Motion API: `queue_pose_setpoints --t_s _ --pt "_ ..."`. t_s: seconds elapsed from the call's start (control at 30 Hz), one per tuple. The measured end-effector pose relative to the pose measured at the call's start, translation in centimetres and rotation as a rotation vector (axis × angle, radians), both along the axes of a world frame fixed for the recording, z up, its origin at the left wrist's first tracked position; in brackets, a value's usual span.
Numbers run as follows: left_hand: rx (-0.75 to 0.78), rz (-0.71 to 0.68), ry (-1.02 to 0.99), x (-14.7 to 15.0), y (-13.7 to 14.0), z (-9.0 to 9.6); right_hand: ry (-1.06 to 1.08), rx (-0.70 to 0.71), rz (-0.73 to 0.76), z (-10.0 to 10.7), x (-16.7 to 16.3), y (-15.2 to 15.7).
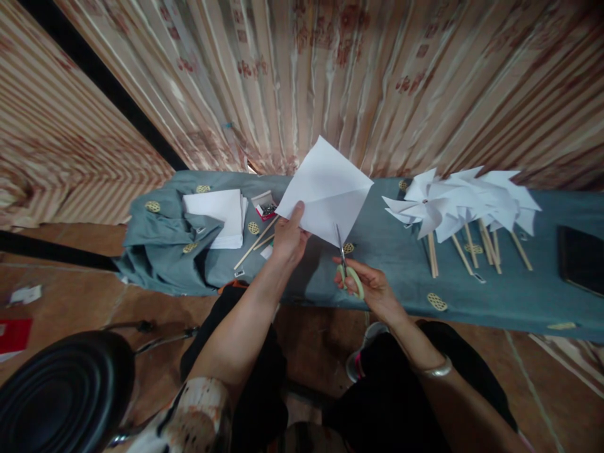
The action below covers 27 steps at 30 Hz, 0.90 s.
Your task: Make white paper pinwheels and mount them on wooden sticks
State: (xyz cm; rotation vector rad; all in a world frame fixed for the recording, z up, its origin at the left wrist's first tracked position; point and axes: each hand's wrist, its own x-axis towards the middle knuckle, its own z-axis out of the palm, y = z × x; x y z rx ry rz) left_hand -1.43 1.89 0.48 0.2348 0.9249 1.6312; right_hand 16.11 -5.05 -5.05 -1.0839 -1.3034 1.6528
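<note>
A square white sheet of paper with a faint crease is pinched at its left corner by my left hand, thumb on top. My right hand grips light-green-handled scissors, whose blades lie at the paper's lower edge. Whether the blades have cut into it I cannot make out. Left of my left hand are wooden sticks and a small red-and-white box of small metal pieces. Farther left lies a stack of white paper, partly under a cloth fold.
Several white paper pinwheels on wooden sticks lie together at the right of the narrow table with its grey-green cloth. A dark flat object sits at the right end. Patterned curtains hang behind. A black round stool stands lower left.
</note>
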Motion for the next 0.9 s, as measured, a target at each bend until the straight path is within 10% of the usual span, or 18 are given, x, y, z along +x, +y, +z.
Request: queue_pose_setpoints --t_s 0.9 --pt "-0.005 -0.044 0.0 0.65 -0.53 -0.13 -0.014 -0.01 -0.055 0.54 -0.56 0.27"
